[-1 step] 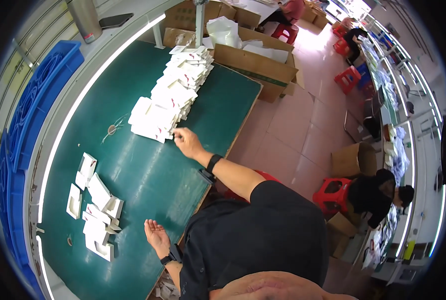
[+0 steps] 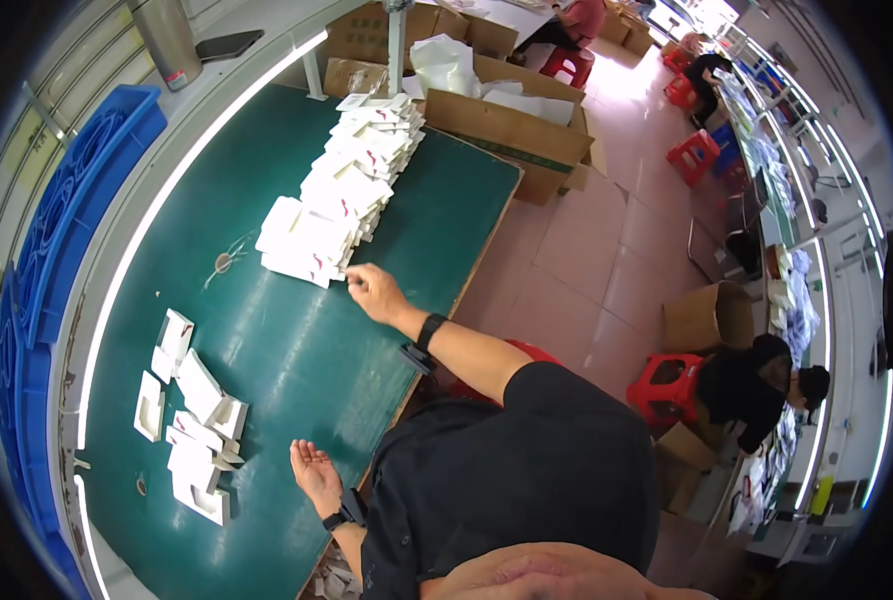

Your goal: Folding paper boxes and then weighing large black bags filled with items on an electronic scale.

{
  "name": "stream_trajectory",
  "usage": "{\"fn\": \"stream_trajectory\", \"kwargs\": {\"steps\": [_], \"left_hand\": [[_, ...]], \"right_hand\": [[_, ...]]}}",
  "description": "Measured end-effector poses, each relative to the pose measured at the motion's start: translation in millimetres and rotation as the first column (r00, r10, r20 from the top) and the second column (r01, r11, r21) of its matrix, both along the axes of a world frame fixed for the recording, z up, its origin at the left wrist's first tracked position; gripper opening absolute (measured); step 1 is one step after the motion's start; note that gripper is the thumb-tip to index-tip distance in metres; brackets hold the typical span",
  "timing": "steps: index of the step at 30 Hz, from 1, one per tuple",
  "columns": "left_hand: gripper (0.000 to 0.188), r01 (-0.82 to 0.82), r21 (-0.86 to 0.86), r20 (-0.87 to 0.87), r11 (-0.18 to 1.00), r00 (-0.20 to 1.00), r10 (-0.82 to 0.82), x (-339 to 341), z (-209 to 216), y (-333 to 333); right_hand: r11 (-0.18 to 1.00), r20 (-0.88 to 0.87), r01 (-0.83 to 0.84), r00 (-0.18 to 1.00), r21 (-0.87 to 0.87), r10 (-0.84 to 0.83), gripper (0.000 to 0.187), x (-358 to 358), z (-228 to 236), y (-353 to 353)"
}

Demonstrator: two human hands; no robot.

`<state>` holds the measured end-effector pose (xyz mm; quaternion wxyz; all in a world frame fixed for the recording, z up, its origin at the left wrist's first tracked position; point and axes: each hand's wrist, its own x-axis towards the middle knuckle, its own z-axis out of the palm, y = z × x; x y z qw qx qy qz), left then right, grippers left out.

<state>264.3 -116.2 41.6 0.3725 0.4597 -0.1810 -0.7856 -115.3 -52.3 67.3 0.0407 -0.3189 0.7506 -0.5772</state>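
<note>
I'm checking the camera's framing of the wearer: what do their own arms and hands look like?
The right hand and left hand are ungloved. A black short-sleeved shirt leaves the forearms bare. Each wrist wears a black band, right and left, with a small dark block attached. No cables are visible.

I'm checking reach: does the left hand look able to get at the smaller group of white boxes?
Likely yes: the left hand looks empty, with only green tabletop between it and those boxes.

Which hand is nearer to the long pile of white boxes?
Right. The right hand is at the near end of the pile, possibly touching; the left hand is open, well away from it.
</note>
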Motion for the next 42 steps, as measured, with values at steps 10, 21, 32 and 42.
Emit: {"fn": "stream_trajectory", "kwargs": {"steps": [10,21,32,42], "left_hand": [[0.024,0.195,-0.019,0.029,0.981,0.98,-0.195,-6,17,-2],[0.024,0.425,-0.013,0.057,0.905,0.904,-0.424,35,20,-21],[0.023,0.345,0.028,0.026,0.938,0.938,-0.345,27,-4,38],[0.021,0.488,-0.063,0.106,0.871,0.871,-0.48,-4,22,101]], "right_hand": [[0.987,0.174,-0.103,0.981,0.122,0.081,0.025,89,9,75],[0.982,0.289,0.004,0.955,0.189,-0.059,0.026,183,11,152],[0.971,0.418,-0.173,0.904,0.163,0.091,0.027,176,18,209],[0.952,0.429,-0.187,0.901,0.244,0.067,0.028,154,3,285]]}}
